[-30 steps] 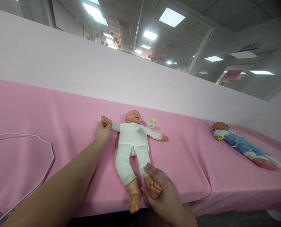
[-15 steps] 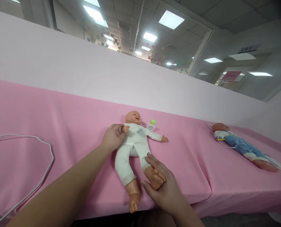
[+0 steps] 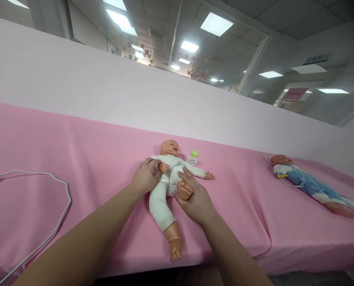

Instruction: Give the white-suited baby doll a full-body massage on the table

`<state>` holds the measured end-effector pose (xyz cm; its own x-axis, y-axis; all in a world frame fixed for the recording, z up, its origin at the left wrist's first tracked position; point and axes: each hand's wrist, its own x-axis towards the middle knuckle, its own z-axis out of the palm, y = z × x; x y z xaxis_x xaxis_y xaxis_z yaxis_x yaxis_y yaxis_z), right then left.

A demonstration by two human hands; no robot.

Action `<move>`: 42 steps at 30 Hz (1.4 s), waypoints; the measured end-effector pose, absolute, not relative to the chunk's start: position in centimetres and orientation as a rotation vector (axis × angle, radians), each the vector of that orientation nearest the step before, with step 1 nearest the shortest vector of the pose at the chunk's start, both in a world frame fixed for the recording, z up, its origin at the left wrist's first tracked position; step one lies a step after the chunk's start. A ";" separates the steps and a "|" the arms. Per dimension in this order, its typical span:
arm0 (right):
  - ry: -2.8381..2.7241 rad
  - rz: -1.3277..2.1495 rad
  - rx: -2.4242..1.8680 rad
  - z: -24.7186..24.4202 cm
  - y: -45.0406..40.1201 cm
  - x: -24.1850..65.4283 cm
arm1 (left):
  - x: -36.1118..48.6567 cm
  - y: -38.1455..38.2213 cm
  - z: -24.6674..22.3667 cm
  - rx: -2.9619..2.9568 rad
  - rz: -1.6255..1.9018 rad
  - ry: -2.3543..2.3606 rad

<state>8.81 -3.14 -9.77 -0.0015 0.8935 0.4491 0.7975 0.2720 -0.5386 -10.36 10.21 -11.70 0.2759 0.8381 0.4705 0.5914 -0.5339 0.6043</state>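
A baby doll (image 3: pixel 160 198) in white clothes lies on its back on the pink cloth (image 3: pixel 105 147), head toward the wall. My left hand (image 3: pixel 146 175) is closed round the doll's arm at the left of the picture, and the doll's small hand shows past my fingers. The doll's other arm lies stretched out to the right. With my right hand (image 3: pixel 195 196) I grip the doll's leg on the right, which is bent up toward its belly; the foot sticks out over my palm. The other leg lies straight toward the front edge.
A small bottle (image 3: pixel 193 158) with a green cap lies beside the doll's head. At the right is a second doll (image 3: pixel 310 184) in blue trousers, with thin tubing. A white cable (image 3: pixel 66 206) curves across the left. Behind stands a pale wall (image 3: pixel 135 95) with windows above.
My right hand has moved up and away from the front edge with the doll's leg, which has gone from straight to bent. The doll's held arm has shifted slightly inward with my left hand.
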 end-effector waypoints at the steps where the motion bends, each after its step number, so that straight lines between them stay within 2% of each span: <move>1: -1.817 0.174 -1.558 -9.8 -2.7 8.7 | -10.3 10.2 -11.8 2.250 1.116 1.307; 7: -1.801 0.196 -1.557 -10.1 -2.7 8.5 | -10.4 10.3 -12.0 2.207 1.176 1.300; 16: -1.816 0.279 -1.408 -10.7 -9.8 9.3 | -11.3 11.8 -11.7 1.703 1.401 1.332; 27: -2.038 -0.008 -1.362 -15.0 -14.9 11.9 | -12.9 13.9 -12.5 1.084 1.524 1.261; 32: -2.127 -0.063 -1.358 -15.4 -15.9 12.5 | -13.6 14.4 -12.3 0.963 1.600 1.433; 37: -2.061 0.216 -1.242 -15.4 -16.6 13.6 | -15.0 14.4 -11.3 0.934 1.556 1.666; 42: -1.753 0.496 -1.214 -15.4 -15.8 14.3 | -16.0 14.3 -11.0 1.105 1.464 1.833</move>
